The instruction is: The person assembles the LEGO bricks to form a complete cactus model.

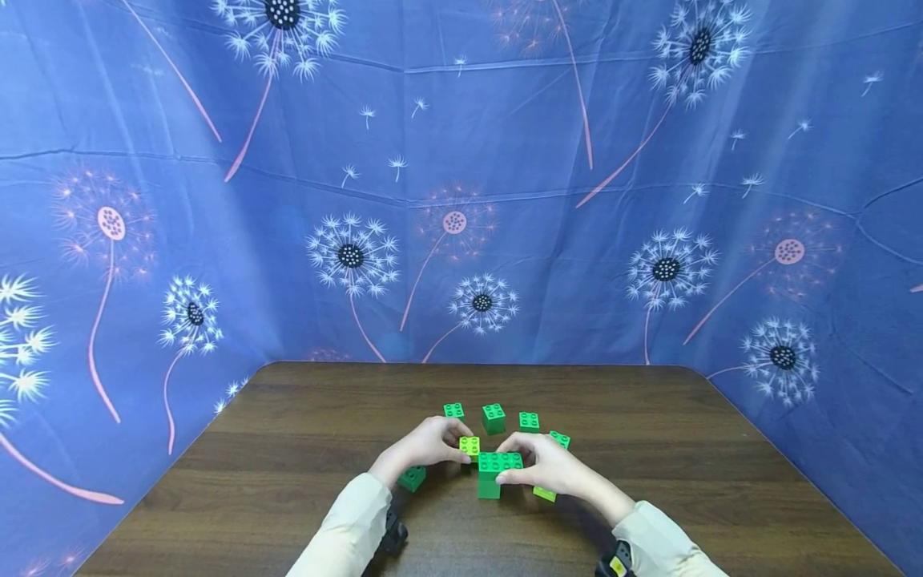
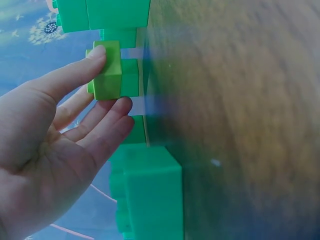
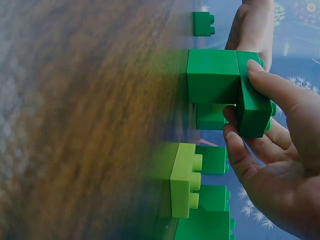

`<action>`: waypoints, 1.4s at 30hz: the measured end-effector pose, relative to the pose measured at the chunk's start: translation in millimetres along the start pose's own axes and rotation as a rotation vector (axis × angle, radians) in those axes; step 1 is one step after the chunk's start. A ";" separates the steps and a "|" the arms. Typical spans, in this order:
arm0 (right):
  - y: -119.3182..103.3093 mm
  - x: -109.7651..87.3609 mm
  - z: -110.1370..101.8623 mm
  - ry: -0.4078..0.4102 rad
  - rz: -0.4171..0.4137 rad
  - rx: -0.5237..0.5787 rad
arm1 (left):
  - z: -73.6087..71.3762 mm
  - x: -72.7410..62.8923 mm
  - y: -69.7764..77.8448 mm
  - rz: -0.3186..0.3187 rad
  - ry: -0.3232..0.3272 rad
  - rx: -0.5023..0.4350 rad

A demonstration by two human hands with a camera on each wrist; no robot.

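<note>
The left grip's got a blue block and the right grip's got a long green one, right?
Not quite: the left grip holds a lime block, not a blue one, as the left wrist view shows. The right grip does hold a long green block.

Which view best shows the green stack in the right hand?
The right wrist view: the green stack is close, its top brick plainly overhanging. Head shows its studded top, small; left wrist crops it at the upper edge.
</note>
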State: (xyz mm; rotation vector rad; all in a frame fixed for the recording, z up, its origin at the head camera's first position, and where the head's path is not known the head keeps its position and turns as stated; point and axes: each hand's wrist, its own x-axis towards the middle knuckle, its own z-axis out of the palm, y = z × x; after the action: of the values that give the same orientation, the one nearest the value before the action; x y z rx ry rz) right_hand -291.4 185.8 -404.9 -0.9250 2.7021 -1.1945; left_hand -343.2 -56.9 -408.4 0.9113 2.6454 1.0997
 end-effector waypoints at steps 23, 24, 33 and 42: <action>0.8 0.4 1.1 0.014 -0.010 0.001 | -8.1 -4.7 13.4 0.098 0.083 0.012; 0.6 0.4 1.2 0.015 -0.006 0.002 | -8.2 -5.0 14.0 0.099 0.085 0.013; 0.5 2.4 1.8 0.010 0.018 -0.001 | -8.9 -7.4 18.4 0.142 0.110 -0.007; 2.9 4.9 1.7 0.002 0.012 0.007 | -9.1 -9.0 20.3 0.168 0.125 -0.013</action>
State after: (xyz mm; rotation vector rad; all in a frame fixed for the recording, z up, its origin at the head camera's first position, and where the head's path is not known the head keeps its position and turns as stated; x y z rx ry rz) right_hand -296.4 183.5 -407.1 -0.9052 2.6998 -1.2022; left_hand -329.2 -56.4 -388.9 1.1152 2.6966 1.2483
